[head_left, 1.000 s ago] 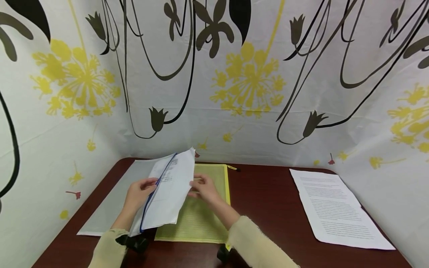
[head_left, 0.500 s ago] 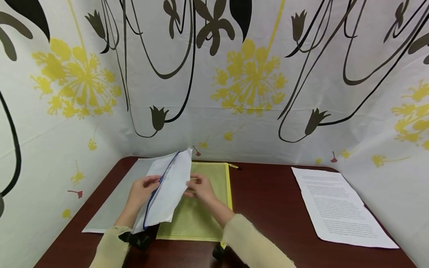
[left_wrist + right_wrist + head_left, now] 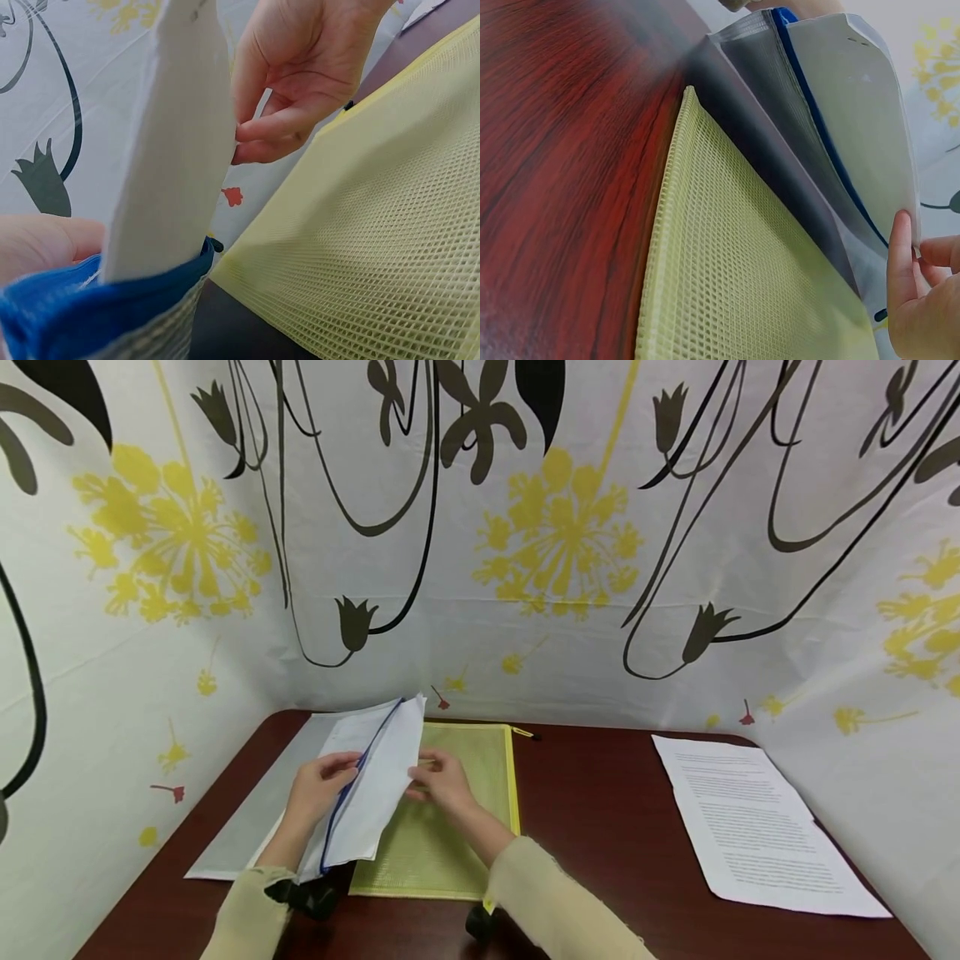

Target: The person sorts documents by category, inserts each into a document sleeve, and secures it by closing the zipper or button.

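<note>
Papers (image 3: 382,785) sit a bit further left now, right hand (image 3: 442,779) pinching their edge, left hand (image 3: 311,789) gripping the blue-zipped pouch (image 3: 759,64) they're partly inside.

The yellow mesh pouch (image 3: 431,847) is partly hidden by the right hand (image 3: 441,782); right of the pouch, a sheet's (image 3: 761,822) print is illegibly small.

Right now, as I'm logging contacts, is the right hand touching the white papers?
Touching: the right wrist view shows the right hand pinching the edge of the white papers.
</note>
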Demonstrator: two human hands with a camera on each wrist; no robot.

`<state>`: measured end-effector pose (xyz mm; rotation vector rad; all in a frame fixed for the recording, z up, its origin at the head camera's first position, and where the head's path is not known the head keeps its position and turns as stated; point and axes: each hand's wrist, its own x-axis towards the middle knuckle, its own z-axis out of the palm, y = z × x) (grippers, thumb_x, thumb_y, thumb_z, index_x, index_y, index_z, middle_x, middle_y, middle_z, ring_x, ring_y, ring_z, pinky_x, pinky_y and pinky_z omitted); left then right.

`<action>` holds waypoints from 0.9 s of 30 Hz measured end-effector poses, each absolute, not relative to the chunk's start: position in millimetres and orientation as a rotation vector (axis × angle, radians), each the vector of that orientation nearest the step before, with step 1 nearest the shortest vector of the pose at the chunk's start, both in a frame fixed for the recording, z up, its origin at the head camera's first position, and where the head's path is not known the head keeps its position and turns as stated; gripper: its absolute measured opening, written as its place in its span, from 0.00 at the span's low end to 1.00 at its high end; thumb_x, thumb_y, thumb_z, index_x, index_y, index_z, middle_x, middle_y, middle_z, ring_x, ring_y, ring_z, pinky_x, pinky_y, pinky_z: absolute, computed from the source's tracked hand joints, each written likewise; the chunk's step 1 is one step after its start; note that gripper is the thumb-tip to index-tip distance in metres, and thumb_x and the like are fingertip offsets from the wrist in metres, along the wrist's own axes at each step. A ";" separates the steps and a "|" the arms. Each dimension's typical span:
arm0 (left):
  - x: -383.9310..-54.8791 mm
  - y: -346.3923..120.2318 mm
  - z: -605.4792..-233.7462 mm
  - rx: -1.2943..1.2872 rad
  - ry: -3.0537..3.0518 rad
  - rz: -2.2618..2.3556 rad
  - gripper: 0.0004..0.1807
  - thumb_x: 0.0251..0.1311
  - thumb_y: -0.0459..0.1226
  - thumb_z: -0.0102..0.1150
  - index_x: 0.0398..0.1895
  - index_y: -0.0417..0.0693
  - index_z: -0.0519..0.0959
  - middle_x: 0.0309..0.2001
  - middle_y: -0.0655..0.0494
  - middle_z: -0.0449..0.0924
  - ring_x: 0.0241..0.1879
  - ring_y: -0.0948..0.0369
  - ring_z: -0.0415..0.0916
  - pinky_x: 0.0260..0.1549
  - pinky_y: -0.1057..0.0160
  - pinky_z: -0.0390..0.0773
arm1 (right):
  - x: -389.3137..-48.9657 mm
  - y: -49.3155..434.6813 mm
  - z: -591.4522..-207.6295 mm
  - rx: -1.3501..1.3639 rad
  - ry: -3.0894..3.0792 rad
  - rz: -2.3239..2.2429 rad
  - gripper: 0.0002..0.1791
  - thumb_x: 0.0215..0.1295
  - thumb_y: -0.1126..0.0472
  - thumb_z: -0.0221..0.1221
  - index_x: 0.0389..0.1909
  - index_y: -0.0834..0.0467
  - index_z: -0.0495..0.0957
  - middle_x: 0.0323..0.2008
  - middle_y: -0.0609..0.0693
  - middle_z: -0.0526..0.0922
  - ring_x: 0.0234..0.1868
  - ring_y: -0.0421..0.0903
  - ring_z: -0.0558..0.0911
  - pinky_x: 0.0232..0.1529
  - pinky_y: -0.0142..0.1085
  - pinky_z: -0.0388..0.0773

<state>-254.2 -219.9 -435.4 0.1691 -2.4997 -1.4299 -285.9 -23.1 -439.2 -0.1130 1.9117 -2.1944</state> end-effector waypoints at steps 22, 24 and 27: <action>-251.3 -214.4 -436.3 0.183 -2.437 -1.573 0.16 0.66 0.31 0.59 0.55 0.36 0.81 0.49 0.39 0.85 0.37 0.77 0.74 0.37 0.80 0.74 | -284.4 -41.7 -436.0 -0.137 1.970 -2.143 0.23 0.59 0.77 0.63 0.57 0.70 0.75 0.37 0.60 0.83 0.26 0.39 0.83 0.37 0.38 0.87; -250.5 -212.4 -435.3 0.180 -2.434 -1.587 0.16 0.66 0.31 0.59 0.55 0.35 0.81 0.49 0.39 0.84 0.37 0.78 0.74 0.38 0.80 0.74 | -285.9 -43.3 -435.5 -0.137 1.984 -2.123 0.24 0.58 0.76 0.63 0.57 0.70 0.75 0.37 0.60 0.83 0.26 0.39 0.83 0.38 0.39 0.87; -250.3 -209.4 -434.3 0.163 -2.422 -1.610 0.16 0.66 0.30 0.59 0.56 0.35 0.81 0.50 0.37 0.84 0.37 0.78 0.75 0.38 0.81 0.74 | -288.1 -45.1 -433.9 -0.148 2.015 -2.092 0.24 0.58 0.76 0.64 0.57 0.70 0.75 0.37 0.61 0.84 0.27 0.42 0.85 0.39 0.40 0.87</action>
